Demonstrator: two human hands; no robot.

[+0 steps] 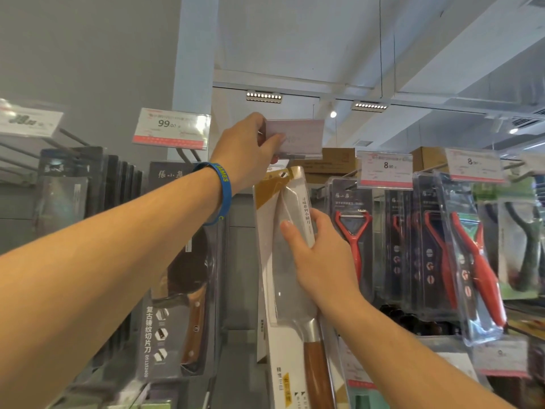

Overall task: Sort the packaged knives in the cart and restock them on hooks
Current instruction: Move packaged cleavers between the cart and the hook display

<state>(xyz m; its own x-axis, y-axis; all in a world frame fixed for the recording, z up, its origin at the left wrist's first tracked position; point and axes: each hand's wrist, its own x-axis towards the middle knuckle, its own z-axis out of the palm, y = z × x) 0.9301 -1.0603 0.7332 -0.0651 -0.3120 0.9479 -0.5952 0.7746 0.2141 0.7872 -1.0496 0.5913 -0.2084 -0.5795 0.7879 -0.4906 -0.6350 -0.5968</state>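
A packaged cleaver (287,278) with a wooden handle, on a white and gold card, stands upright at the centre of the view. My right hand (321,255) grips its blister from the right side, thumb across the front. The card's hang hole sits just under a flipped-up price tag holder (298,140). My left hand (250,149), a blue wristband on the wrist, pinches that tag's left edge and holds it raised. The hook itself is hidden behind the tag and my fingers.
Dark packaged cleavers (177,270) hang left under a 99.00 tag (171,128). Red-handled peelers (354,231) in clear packs (472,255) hang right under 8.90 price tags (386,169). Cardboard boxes (339,160) sit on top of the shelving behind.
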